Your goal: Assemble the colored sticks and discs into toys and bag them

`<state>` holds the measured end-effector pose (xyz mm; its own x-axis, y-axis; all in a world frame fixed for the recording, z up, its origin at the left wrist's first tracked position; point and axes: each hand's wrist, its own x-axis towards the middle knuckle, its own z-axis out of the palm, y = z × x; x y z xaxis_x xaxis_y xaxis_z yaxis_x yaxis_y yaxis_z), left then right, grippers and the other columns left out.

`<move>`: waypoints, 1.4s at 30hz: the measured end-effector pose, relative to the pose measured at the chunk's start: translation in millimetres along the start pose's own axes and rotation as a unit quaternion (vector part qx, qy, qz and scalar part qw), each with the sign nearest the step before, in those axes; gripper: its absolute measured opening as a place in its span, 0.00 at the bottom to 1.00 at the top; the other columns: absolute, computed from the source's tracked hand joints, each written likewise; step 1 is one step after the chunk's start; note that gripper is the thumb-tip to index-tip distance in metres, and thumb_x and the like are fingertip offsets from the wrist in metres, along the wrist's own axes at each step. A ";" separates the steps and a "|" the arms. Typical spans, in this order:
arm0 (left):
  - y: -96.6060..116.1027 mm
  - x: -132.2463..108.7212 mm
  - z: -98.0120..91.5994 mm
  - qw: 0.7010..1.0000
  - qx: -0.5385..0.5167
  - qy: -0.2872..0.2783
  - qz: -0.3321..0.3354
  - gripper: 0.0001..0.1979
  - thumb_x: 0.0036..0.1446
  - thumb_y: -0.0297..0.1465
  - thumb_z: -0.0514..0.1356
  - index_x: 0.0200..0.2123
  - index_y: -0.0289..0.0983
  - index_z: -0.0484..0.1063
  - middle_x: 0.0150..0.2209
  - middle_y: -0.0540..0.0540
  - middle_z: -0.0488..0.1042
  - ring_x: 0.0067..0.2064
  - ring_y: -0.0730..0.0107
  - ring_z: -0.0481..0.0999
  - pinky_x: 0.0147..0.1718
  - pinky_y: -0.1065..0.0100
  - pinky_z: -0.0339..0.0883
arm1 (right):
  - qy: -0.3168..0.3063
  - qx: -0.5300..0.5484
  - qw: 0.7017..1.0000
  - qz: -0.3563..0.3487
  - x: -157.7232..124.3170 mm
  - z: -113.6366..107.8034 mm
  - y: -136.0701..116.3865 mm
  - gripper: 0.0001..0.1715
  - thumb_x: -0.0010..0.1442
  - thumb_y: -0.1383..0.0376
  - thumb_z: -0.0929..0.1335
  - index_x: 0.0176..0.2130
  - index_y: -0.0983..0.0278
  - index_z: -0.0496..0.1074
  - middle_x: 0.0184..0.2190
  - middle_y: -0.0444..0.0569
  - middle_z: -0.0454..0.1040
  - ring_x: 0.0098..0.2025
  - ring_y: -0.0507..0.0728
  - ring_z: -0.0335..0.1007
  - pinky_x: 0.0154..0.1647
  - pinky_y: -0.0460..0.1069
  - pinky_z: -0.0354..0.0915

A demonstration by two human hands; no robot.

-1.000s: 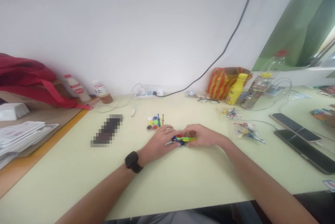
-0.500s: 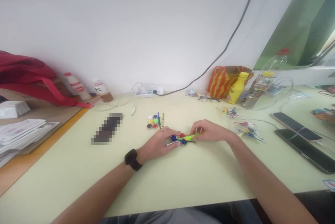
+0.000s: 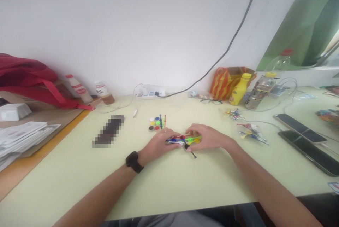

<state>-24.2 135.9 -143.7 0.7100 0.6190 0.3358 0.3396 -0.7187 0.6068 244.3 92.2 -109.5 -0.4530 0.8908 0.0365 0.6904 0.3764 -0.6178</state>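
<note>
Right hand [image 3: 208, 137], closing in from three o'clock, is curling loosely around pieces [image 3: 183, 138]; left hand [image 3: 159, 145] is half-cupping nine o'clock, apparently corralling them.

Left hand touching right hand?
Apart. The head view shows a small gap between the left hand and the right hand, with table and coloured pieces visible in it.

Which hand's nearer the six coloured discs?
Left. The left hand is just on the near side of the six discs, slightly right; the right hand is farther off to their right.
</note>
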 end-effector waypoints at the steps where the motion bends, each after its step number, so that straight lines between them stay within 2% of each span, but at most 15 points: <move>1: 1.1 -0.1 -0.3 1.000 0.002 -0.003 0.000 0.18 0.64 0.44 0.65 0.54 0.45 0.78 0.45 0.43 0.80 0.47 0.56 0.79 0.47 0.56 0.74 | 0.007 -0.008 1.000 -0.002 0.0 2.1 -2.0 0.35 0.48 0.41 0.78 0.50 0.55 0.76 0.46 0.48 0.78 0.45 0.63 0.75 0.43 0.54 0.69; 6: 4.6 -0.4 -0.9 1.000 0.005 -0.018 0.002 0.17 0.65 0.42 0.64 0.55 0.47 0.78 0.46 0.44 0.79 0.49 0.57 0.78 0.49 0.57 0.73 | 0.003 -0.013 1.000 -0.014 0.0 4.9 0.8 0.28 0.52 0.51 0.77 0.50 0.54 0.76 0.47 0.48 0.78 0.46 0.63 0.75 0.45 0.54 0.69; 13: 7.7 -0.5 -1.3 1.000 0.018 -0.023 0.010 0.15 0.66 0.40 0.64 0.54 0.45 0.78 0.45 0.43 0.79 0.48 0.58 0.78 0.48 0.58 0.72 | -0.012 0.006 1.000 -0.014 0.0 -7.3 14.2 0.18 0.56 0.61 0.73 0.47 0.58 0.77 0.44 0.48 0.80 0.45 0.61 0.76 0.46 0.53 0.69; 19: 9.3 -0.9 -2.1 1.000 0.013 -0.023 0.009 0.18 0.66 0.41 0.64 0.56 0.45 0.76 0.46 0.43 0.80 0.48 0.57 0.78 0.49 0.57 0.73 | -0.032 0.008 0.999 -0.013 -2.6 -9.9 12.1 0.22 0.51 0.59 0.76 0.47 0.56 0.78 0.45 0.47 0.80 0.45 0.62 0.75 0.44 0.52 0.69; 26: 4.2 -0.6 -2.3 1.000 0.006 -0.023 0.009 0.16 0.67 0.41 0.63 0.55 0.46 0.78 0.46 0.44 0.80 0.48 0.58 0.79 0.48 0.58 0.72 | -0.041 0.009 0.999 0.006 -1.0 -11.9 17.4 0.14 0.52 0.62 0.74 0.41 0.60 0.79 0.38 0.46 0.80 0.39 0.59 0.75 0.40 0.50 0.66; 34: 11.5 -0.5 -5.2 0.999 0.025 -0.037 -0.001 0.17 0.67 0.42 0.63 0.56 0.45 0.76 0.47 0.44 0.80 0.48 0.59 0.78 0.47 0.60 0.71 | -0.052 0.028 0.998 0.006 -1.4 -15.2 16.8 0.14 0.52 0.63 0.74 0.41 0.61 0.79 0.35 0.45 0.78 0.36 0.57 0.72 0.37 0.49 0.64; 42: 2.8 1.6 2.1 0.998 0.029 -0.019 0.062 0.11 0.69 0.37 0.61 0.50 0.43 0.80 0.46 0.44 0.81 0.50 0.58 0.76 0.50 0.58 0.70 | -0.069 0.037 0.997 0.010 0.1 -9.2 12.5 0.16 0.52 0.61 0.74 0.43 0.60 0.78 0.35 0.44 0.77 0.36 0.56 0.71 0.37 0.48 0.63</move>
<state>-20.8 134.2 -143.0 0.7708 0.5131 0.3776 0.2821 -0.8064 0.5198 258.1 99.4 -110.0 -0.5170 0.8522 -0.0810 0.6581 0.3352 -0.6742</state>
